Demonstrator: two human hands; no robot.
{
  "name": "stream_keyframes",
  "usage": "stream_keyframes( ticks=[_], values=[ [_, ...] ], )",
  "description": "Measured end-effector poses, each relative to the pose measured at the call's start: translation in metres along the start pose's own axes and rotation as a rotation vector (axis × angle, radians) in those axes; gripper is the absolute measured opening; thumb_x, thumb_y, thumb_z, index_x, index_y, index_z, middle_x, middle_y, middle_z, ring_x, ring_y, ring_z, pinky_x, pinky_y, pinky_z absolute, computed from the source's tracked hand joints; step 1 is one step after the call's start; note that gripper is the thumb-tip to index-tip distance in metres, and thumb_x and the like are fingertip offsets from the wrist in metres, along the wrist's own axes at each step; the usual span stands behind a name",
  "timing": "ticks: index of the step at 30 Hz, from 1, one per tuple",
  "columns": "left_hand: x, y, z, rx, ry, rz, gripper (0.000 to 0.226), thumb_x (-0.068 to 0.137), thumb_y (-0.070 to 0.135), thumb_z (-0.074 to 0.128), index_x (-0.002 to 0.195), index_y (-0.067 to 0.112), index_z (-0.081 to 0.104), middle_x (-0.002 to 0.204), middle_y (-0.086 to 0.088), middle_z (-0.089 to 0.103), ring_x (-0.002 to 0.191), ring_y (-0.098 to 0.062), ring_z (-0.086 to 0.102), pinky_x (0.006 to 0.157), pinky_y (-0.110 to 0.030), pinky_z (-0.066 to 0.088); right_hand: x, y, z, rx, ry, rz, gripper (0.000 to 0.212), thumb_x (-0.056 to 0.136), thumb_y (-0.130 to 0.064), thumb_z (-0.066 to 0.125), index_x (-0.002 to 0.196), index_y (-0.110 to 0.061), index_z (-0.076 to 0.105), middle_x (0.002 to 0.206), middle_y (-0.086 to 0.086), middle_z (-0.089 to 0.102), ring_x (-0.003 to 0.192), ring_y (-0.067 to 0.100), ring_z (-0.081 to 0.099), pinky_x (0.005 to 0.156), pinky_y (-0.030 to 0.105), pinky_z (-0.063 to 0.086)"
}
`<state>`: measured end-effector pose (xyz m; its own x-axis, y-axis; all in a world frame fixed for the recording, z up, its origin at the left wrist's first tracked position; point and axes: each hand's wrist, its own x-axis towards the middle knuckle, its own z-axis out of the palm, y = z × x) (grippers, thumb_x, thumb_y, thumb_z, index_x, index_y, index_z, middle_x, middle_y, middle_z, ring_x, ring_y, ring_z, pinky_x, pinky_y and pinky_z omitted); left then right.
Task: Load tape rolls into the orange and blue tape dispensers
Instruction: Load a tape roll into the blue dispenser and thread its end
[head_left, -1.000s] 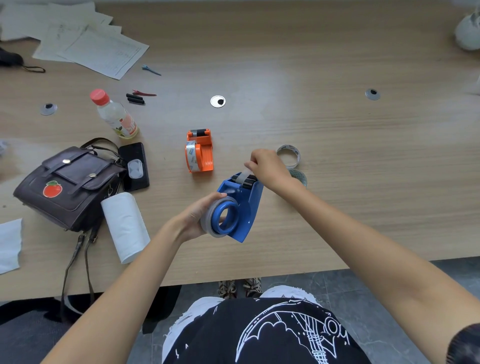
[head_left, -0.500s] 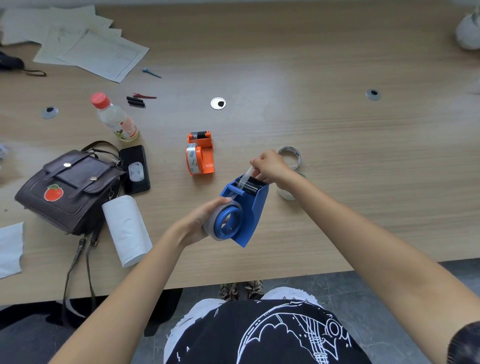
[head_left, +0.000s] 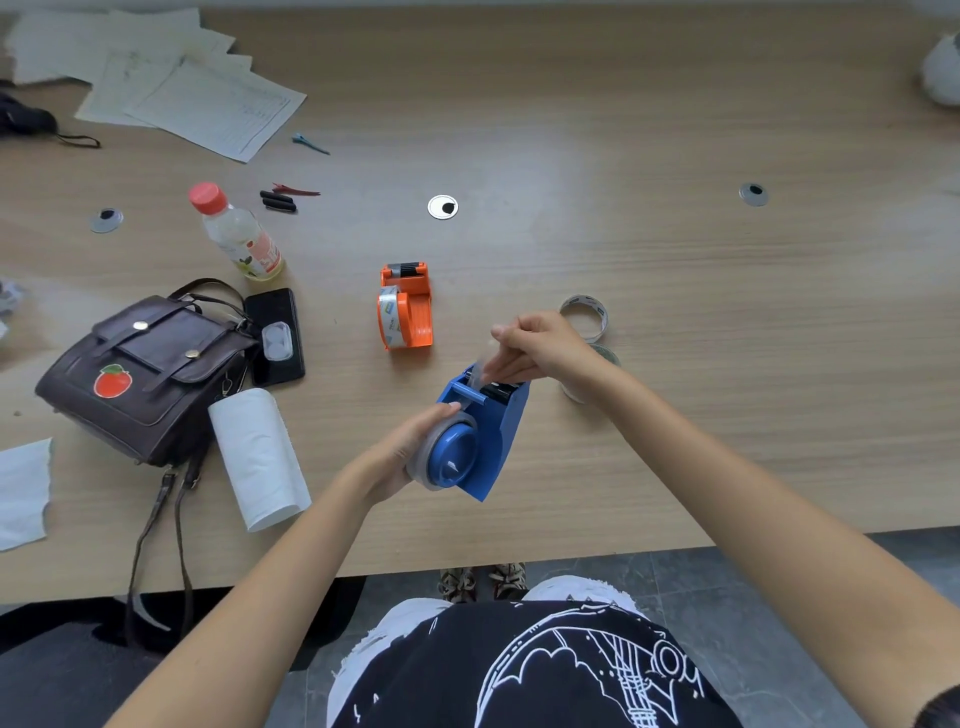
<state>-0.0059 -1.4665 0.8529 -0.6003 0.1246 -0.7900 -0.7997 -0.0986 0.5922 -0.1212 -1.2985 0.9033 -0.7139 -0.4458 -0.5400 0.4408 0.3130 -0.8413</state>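
My left hand (head_left: 405, 452) grips the blue tape dispenser (head_left: 493, 431) by its hub, just above the table. A grey tape roll (head_left: 423, 460) sits on that hub. My right hand (head_left: 540, 348) pinches the clear tape end (head_left: 480, 371) and holds it up over the dispenser's black cutter end. The orange dispenser (head_left: 405, 312) lies on the table beyond, with a clear roll in it. A thin, nearly used-up tape ring (head_left: 584, 314) lies behind my right hand, and another roll (head_left: 605, 358) is partly hidden under my right wrist.
To the left lie a white paper roll (head_left: 257, 457), a brown bag (head_left: 140, 374), a black phone (head_left: 275, 335) and a red-capped bottle (head_left: 234, 234). Papers (head_left: 192, 98) lie at the far left. The table's front edge (head_left: 571, 556) runs just below the dispenser.
My right hand has risen and shifted left, drawing the tape end up from the cutter end. The blue dispenser has tilted slightly in my left hand.
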Motion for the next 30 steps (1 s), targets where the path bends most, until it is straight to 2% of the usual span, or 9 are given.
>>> stream_keyframes(
  ticks=[6,10,14,16,19,23,25,28,30],
  values=[
    [-0.002,-0.003,0.007,0.049,-0.003,0.005,0.029,0.087,0.046,0.057,0.097,0.02,0.063,0.079,-0.001,0.073,0.068,-0.017,0.065,0.065,-0.03,0.052,0.003,0.013,-0.005,-0.106,0.277,0.013,0.03,0.097,-0.012,0.047,0.067,-0.01,0.044,0.064,0.013,0.064,0.044,0.011,0.066,0.045,0.024,0.054],
    [0.0,-0.005,0.013,0.057,0.006,0.007,0.038,0.078,0.049,0.062,0.099,0.018,0.063,0.08,-0.003,0.072,0.066,-0.017,0.065,0.062,-0.03,0.052,0.005,0.02,-0.001,-0.433,0.422,-0.083,0.026,0.094,-0.01,0.047,0.068,-0.007,0.045,0.057,0.011,0.061,0.043,0.013,0.063,0.048,0.03,0.051],
    [0.001,-0.006,0.015,0.044,-0.002,0.004,0.04,0.072,0.05,0.062,0.097,0.018,0.064,0.079,-0.003,0.072,0.068,-0.019,0.065,0.065,-0.032,0.051,0.008,0.018,0.0,-0.561,0.477,-0.11,0.024,0.093,-0.008,0.043,0.069,-0.007,0.045,0.063,0.017,0.062,0.043,0.017,0.062,0.051,0.035,0.052],
    [0.0,-0.005,0.015,0.043,0.027,0.011,0.042,0.069,0.05,0.061,0.095,0.018,0.064,0.079,-0.004,0.071,0.068,-0.019,0.064,0.064,-0.032,0.051,0.009,0.016,0.0,-0.492,0.475,-0.093,0.027,0.094,-0.009,0.045,0.067,-0.009,0.042,0.059,0.013,0.06,0.037,0.012,0.058,0.046,0.033,0.051],
    [-0.001,-0.007,0.013,0.058,0.065,0.024,0.042,0.069,0.051,0.061,0.095,0.017,0.065,0.085,-0.007,0.071,0.07,-0.021,0.064,0.064,-0.032,0.051,0.006,0.007,-0.002,-0.306,0.336,-0.026,0.028,0.094,-0.015,0.052,0.066,-0.011,0.047,0.059,0.006,0.062,0.035,0.004,0.056,0.042,0.022,0.045],
    [-0.002,-0.014,0.01,0.072,0.111,0.03,0.032,0.084,0.047,0.06,0.095,0.018,0.067,0.085,-0.006,0.073,0.072,-0.022,0.065,0.068,-0.034,0.05,-0.005,-0.001,-0.013,0.061,0.127,0.126,0.018,0.093,-0.028,0.059,0.084,-0.012,0.058,0.078,0.003,0.071,0.06,0.013,0.066,0.063,0.024,0.052],
    [-0.001,-0.016,0.01,0.065,0.14,0.028,0.034,0.083,0.048,0.06,0.095,0.018,0.068,0.088,-0.007,0.074,0.076,-0.023,0.066,0.072,-0.037,0.051,-0.008,0.001,-0.013,0.17,0.07,0.187,0.023,0.096,-0.028,0.053,0.08,-0.013,0.061,0.079,0.0,0.071,0.065,0.015,0.068,0.067,0.025,0.053],
    [-0.001,-0.015,0.013,0.07,0.188,0.033,0.034,0.083,0.049,0.06,0.089,0.017,0.069,0.087,-0.006,0.074,0.077,-0.023,0.066,0.077,-0.037,0.051,-0.008,0.006,-0.008,0.236,0.154,0.27,0.039,0.101,-0.035,0.039,0.076,-0.011,0.058,0.077,0.006,0.07,0.057,0.015,0.07,0.061,0.024,0.054],
    [-0.002,-0.013,0.016,0.073,0.218,0.035,0.03,0.086,0.046,0.059,0.084,0.017,0.068,0.082,-0.004,0.072,0.072,-0.02,0.065,0.07,-0.032,0.049,-0.007,0.009,-0.007,0.22,0.213,0.294,0.049,0.1,-0.045,0.036,0.076,-0.008,0.059,0.073,0.008,0.072,0.055,0.016,0.07,0.059,0.026,0.054]
  ],
)
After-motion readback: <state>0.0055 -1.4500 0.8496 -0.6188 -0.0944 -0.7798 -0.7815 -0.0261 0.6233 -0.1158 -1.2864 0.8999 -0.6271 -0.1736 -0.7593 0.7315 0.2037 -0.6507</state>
